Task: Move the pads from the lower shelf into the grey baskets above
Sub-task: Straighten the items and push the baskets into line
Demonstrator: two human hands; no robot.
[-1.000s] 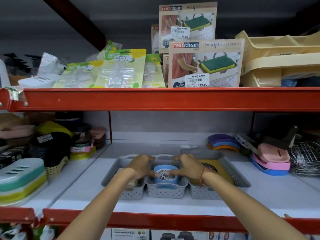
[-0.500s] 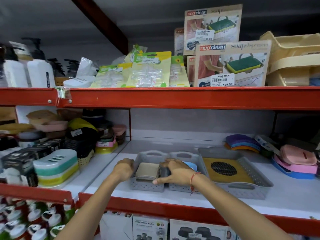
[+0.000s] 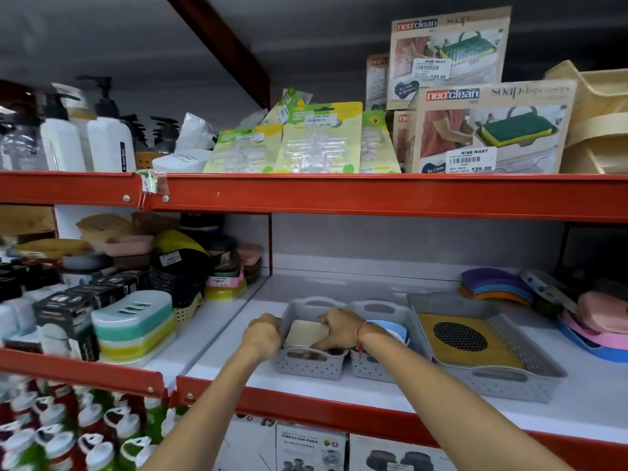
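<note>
- Working at the left grey basket (image 3: 307, 363), I have both hands on it: my left hand (image 3: 261, 334) is curled over its outer rim, fingers closed on the wall, and my right hand (image 3: 336, 329) reaches down inside.
- My right fingers (image 3: 321, 345) are narrowed around the near edge of a cream pad (image 3: 307, 333); it looks pinched, though I cannot tell how firmly.
- That pad lies directly between my two hands, touching the right one, its long side running roughly left to right across the basket. The right hand is the one that governs it; the left only steadies the basket.
- Just past my right wrist sits a second grey basket (image 3: 368, 368) with a blue round piece (image 3: 396, 331) in it, and beyond that, further right, a wide grey tray (image 3: 543, 365) with a yellow mat (image 3: 452, 348).
- Below my forearms, on the lower shelf, boxes marked vibration pads (image 3: 306, 448) wait, nearer my left arm. My judgement is that the next reach goes down there.
</note>
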